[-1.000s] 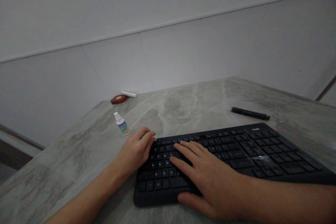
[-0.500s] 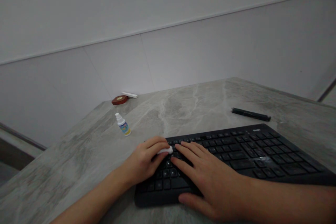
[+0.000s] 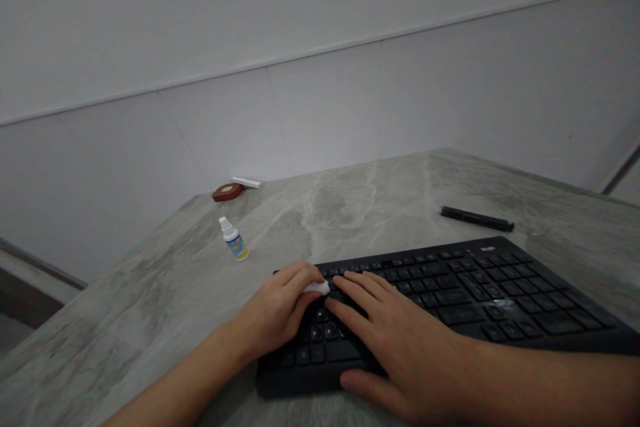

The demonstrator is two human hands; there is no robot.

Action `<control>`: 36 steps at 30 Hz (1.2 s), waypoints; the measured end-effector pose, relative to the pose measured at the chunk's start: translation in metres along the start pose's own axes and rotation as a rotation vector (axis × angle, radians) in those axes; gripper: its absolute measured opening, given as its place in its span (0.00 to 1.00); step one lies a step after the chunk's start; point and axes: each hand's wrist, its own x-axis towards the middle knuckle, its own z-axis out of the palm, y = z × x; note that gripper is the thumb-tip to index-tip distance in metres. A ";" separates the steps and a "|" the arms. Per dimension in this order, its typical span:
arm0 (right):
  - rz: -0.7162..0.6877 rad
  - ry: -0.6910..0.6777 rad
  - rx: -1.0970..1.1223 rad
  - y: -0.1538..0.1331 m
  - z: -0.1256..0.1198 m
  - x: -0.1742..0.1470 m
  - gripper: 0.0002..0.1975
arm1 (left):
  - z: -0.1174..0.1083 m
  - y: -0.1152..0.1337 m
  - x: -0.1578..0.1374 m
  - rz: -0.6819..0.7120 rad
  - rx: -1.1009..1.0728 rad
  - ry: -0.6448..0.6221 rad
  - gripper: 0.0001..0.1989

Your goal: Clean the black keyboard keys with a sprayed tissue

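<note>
A black keyboard (image 3: 460, 313) with a number pad lies slantwise across the near part of the table. My left hand (image 3: 283, 300) is over its left end, fingers and thumb closed on a small soft-looking white wad (image 3: 317, 288), which is pressed to the keys. Most of the wad is hidden in the hand, so its exact kind does not show. My right hand (image 3: 385, 333) lies flat on the keys just to the right, holding nothing, with the thumb spread toward the front edge. A whitish smear (image 3: 503, 305) shows on keys near the number pad.
A small white spray bottle (image 3: 233, 240) with a coloured label stands left of the keyboard. Behind the keyboard lies a black pen-like stick (image 3: 477, 218). A reddish-brown case (image 3: 227, 192) and a white bar (image 3: 247, 182) sit by the wall on the marbled table (image 3: 340, 207).
My left hand has shifted very slightly with the white wad still in its fingers. My right hand stays in place on the keyboard.
</note>
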 end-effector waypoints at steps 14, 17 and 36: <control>0.026 0.160 0.105 0.007 -0.022 0.057 0.17 | 0.005 0.000 0.000 0.142 0.093 0.250 0.15; -0.072 0.250 0.226 0.023 -0.015 0.067 0.13 | 0.003 -0.003 -0.002 0.180 0.057 0.375 0.17; 0.034 0.244 0.137 0.036 0.002 0.065 0.06 | 0.002 -0.026 -0.007 -0.231 -0.088 0.035 0.13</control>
